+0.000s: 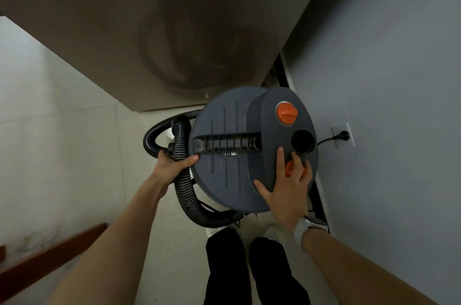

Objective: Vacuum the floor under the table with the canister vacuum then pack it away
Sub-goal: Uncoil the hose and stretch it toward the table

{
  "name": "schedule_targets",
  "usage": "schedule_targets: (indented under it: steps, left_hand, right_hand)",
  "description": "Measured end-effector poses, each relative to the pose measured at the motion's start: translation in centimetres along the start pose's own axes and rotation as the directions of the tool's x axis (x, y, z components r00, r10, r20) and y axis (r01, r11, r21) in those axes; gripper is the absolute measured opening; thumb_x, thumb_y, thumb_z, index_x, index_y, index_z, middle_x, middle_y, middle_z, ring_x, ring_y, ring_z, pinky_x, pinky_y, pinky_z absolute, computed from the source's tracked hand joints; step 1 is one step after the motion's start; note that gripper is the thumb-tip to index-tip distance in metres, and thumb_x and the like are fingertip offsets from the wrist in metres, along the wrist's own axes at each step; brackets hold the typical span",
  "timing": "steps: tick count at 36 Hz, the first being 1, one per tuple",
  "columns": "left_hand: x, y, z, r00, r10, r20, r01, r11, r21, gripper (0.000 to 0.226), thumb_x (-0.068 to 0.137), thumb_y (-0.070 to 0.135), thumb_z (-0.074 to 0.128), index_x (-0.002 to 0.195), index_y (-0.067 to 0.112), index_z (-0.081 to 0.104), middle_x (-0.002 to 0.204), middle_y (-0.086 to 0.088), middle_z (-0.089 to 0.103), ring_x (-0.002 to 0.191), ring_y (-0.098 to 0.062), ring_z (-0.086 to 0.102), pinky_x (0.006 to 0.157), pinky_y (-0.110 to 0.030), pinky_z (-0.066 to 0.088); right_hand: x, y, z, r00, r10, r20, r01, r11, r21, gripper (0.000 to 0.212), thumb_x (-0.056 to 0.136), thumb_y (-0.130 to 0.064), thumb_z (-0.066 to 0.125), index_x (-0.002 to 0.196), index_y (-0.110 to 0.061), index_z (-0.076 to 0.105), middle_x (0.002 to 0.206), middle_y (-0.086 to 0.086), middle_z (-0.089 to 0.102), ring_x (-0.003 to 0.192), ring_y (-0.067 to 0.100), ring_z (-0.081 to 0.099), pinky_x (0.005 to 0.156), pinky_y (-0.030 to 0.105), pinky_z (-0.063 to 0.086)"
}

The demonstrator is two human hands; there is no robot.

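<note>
Head view, left to right: left hand (pixel 174 163) grips the black ribbed hose (pixel 183 179) against the rim of the grey canister vacuum (pixel 229 155), which stands on the tiled floor (pixel 74 155) beside the wall. Right hand (pixel 287 184) lies spread on the lid, fingers over an orange knob (pixel 290 168); a plug (pixel 345 135) sits in the wall socket (pixel 349 133).

Both forearms are bare, with no sleeves in view. The right wrist wears a white watch (pixel 303 229) on a pale band, its face turned partly out of sight. The legs are covered by black trousers (pixel 227 267), and white shoes (pixel 274 233) show at their ends.
</note>
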State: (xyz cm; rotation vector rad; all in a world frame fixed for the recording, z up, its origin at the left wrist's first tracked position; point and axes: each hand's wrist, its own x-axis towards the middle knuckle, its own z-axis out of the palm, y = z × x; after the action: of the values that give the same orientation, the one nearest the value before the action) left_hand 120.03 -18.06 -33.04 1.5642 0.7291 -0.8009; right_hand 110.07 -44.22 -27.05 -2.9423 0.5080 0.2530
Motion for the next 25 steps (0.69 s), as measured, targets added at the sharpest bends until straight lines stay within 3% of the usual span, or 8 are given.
schedule_targets:
  steps: [4, 8, 11, 13, 16, 19, 22, 25]
  left_hand:
    - [-2.1, 1.6, 0.7, 0.998, 0.053, 0.043, -0.05, 0.997, -0.064, 0.078, 0.062, 0.025, 0.088, 0.124, 0.004, 0.047, 0.114, -0.015, 0.064, 0.099, -0.029, 0.066, 0.084, -0.047, 0.056]
    - [-5.0, 1.9, 1.8, 0.984, 0.173, -0.051, -0.176, 0.982, -0.068, 0.034, 0.084, 0.003, 0.066, 0.115, 0.003, 0.054, 0.096, -0.01, 0.066, 0.088, -0.025, 0.064, 0.077, -0.038, 0.054]
    - [-7.6, 0.4, 2.1, 0.977, 0.174, -0.125, -0.191, 0.972, -0.135, 0.039, 0.084, 0.002, 0.064, 0.121, 0.003, 0.05, 0.095, -0.008, 0.061, 0.08, -0.018, 0.061, 0.067, -0.031, 0.052]
    - [-9.3, -0.4, 2.2, 0.98, 0.131, -0.149, -0.159, 0.967, -0.199, 0.049, 0.083, 0.003, 0.066, 0.127, 0.007, 0.044, 0.097, -0.006, 0.057, 0.086, -0.021, 0.059, 0.073, -0.036, 0.053]
    - [-11.6, -0.9, 2.6, 0.988, 0.111, -0.11, -0.137, 0.955, -0.264, 0.056, 0.084, 0.006, 0.067, 0.133, 0.01, 0.04, 0.101, -0.005, 0.057, 0.093, -0.021, 0.06, 0.08, -0.038, 0.053]
    - [-13.6, -0.6, 2.9, 0.988, 0.13, -0.083, -0.15, 0.934, -0.323, 0.049, 0.087, 0.01, 0.064, 0.131, 0.009, 0.042, 0.101, -0.002, 0.059, 0.09, -0.015, 0.062, 0.071, -0.028, 0.052]
    - [-15.2, -0.3, 3.0, 0.985, 0.137, -0.101, -0.166, 0.898, -0.408, 0.041, 0.09, 0.012, 0.061, 0.128, 0.006, 0.045, 0.096, -0.002, 0.059, 0.088, -0.015, 0.062, 0.07, -0.029, 0.051]
    - [-16.9, -0.4, 3.0, 0.986, 0.131, -0.105, -0.164, 0.881, -0.443, 0.032, 0.091, 0.014, 0.059, 0.12, 0.009, 0.049, 0.094, -0.002, 0.061, 0.084, -0.013, 0.064, 0.069, -0.028, 0.053]
  right_hand:
    - [-0.1, 0.0, 0.0, 1.0, -0.007, -0.013, 0.007, 1.0, -0.008, 0.088, 0.075, -0.069, 0.038, 0.143, -0.013, 0.034, 0.135, 0.022, 0.031, 0.117, 0.048, 0.032, 0.094, 0.063, 0.04]
    - [-0.1, -0.1, -0.5, 1.0, -0.003, 0.022, 0.003, 1.0, -0.002, 0.088, 0.074, -0.068, 0.039, 0.143, -0.013, 0.034, 0.134, 0.024, 0.033, 0.114, 0.048, 0.033, 0.094, 0.063, 0.04]
    - [-0.2, -0.2, -1.0, 0.996, -0.004, 0.087, 0.0, 0.999, 0.047, 0.088, 0.074, -0.067, 0.041, 0.146, -0.017, 0.03, 0.137, 0.027, 0.036, 0.119, 0.056, 0.034, 0.095, 0.07, 0.034]
    - [-0.3, -0.4, -1.5, 0.994, -0.003, 0.112, -0.003, 0.999, 0.054, 0.085, 0.075, -0.063, 0.044, 0.147, -0.02, 0.03, 0.144, 0.026, 0.033, 0.129, 0.056, 0.026, 0.098, 0.074, 0.023]
    - [-1.5, -1.2, -2.7, 0.957, -0.285, 0.056, 0.281, 0.957, 0.075, 0.07, 0.082, -0.05, 0.042, 0.142, -0.016, 0.034, 0.147, 0.023, 0.032, 0.138, 0.04, 0.019, 0.104, 0.068, 0.015]
    - [-4.2, -3.0, -3.4, 0.844, -0.521, 0.131, 0.439, 0.809, 0.391, 0.064, 0.085, -0.044, 0.041, 0.141, -0.014, 0.039, 0.147, 0.012, 0.038, 0.14, 0.024, 0.023, 0.113, 0.057, 0.023]
    - [-7.1, -4.4, -3.6, 0.744, -0.569, 0.352, 0.323, 0.766, 0.555, 0.075, 0.086, -0.051, 0.045, 0.149, -0.016, 0.024, 0.149, 0.005, 0.036, 0.139, 0.018, 0.031, 0.112, 0.036, 0.031]
    - [-8.5, -4.8, -2.9, 0.737, -0.493, 0.463, 0.192, 0.809, 0.555, 0.08, 0.088, -0.046, 0.058, 0.151, -0.022, 0.015, 0.151, 0.002, 0.032, 0.137, 0.019, 0.033, 0.108, 0.029, 0.03]
